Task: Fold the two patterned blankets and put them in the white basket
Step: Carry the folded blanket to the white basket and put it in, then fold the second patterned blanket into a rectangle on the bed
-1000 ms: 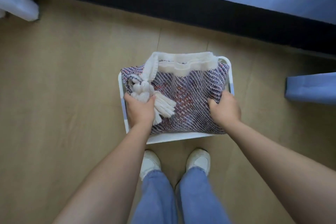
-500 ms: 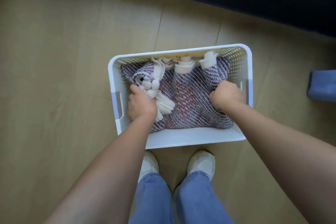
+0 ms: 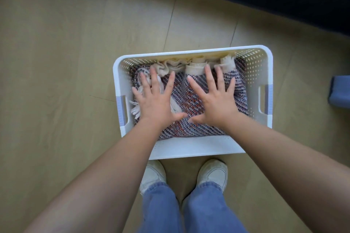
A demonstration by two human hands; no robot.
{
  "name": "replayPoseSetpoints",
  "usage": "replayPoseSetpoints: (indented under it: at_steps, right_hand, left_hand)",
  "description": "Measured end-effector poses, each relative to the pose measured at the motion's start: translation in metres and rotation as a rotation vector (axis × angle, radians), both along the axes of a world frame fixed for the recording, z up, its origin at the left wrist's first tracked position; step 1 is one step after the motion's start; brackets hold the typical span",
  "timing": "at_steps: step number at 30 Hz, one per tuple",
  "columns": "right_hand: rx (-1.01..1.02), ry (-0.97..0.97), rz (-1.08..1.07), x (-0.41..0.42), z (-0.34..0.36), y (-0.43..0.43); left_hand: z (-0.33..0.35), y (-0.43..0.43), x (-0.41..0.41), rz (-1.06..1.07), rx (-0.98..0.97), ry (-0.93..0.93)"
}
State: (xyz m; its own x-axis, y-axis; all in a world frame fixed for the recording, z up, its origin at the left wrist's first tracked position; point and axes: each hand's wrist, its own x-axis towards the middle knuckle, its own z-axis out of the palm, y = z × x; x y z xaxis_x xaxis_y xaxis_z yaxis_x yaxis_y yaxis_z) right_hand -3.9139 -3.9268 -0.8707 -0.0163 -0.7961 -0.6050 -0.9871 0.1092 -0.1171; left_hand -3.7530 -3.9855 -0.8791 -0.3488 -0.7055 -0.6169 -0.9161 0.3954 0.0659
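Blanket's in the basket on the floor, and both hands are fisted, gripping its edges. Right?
Not quite. The head view shows both the left hand and the right hand open, fingers spread, palms down over the blanket, gripping nothing. The rest holds: the blanket is in the basket on the floor.
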Motion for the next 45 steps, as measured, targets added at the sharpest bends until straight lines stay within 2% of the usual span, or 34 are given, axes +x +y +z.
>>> replayPoseSetpoints:
  at_steps: [3, 9, 13, 16, 20, 24, 27, 31, 38, 45]
  right_hand:
    - [0.06, 0.048, -0.022, -0.004, -0.029, -0.01]
    - [0.131, 0.062, -0.065, -0.016, -0.076, -0.007]
    - [0.209, 0.095, -0.049, -0.017, -0.073, -0.015]
    - [0.237, 0.1, -0.037, -0.01, -0.043, -0.019]
    - [0.119, 0.014, -0.155, 0.003, 0.034, -0.002]
    - [0.032, -0.052, -0.249, 0.012, 0.134, 0.02]
    - [-0.042, -0.076, -0.323, 0.021, 0.216, 0.042]
    - [-0.085, -0.031, -0.499, 0.033, 0.31, 0.074]
    - [-0.177, 0.031, -0.852, 0.039, 0.45, 0.16]
    - [-0.252, 0.148, -1.296, 0.055, 0.576, 0.325]
  left_hand:
    - [-0.024, -0.005, 0.001, -0.08, 0.013, -0.053]
    - [-0.068, -0.006, 0.01, -0.077, -0.016, -0.155]
    - [-0.06, -0.008, 0.004, -0.09, -0.01, -0.201]
    - [-0.027, -0.007, -0.004, -0.06, 0.033, -0.237]
    - [0.047, 0.0, -0.009, -0.027, 0.058, -0.186]
    - [0.137, 0.01, -0.012, -0.141, 0.058, -0.07]
    - [0.215, 0.025, -0.016, -0.201, 0.132, 0.055]
    - [0.312, 0.051, -0.028, -0.298, 0.177, 0.223]
    - [0.461, 0.107, -0.063, -0.639, 0.096, 0.304]
    - [0.583, 0.233, -0.107, -1.047, 0.077, 0.388]
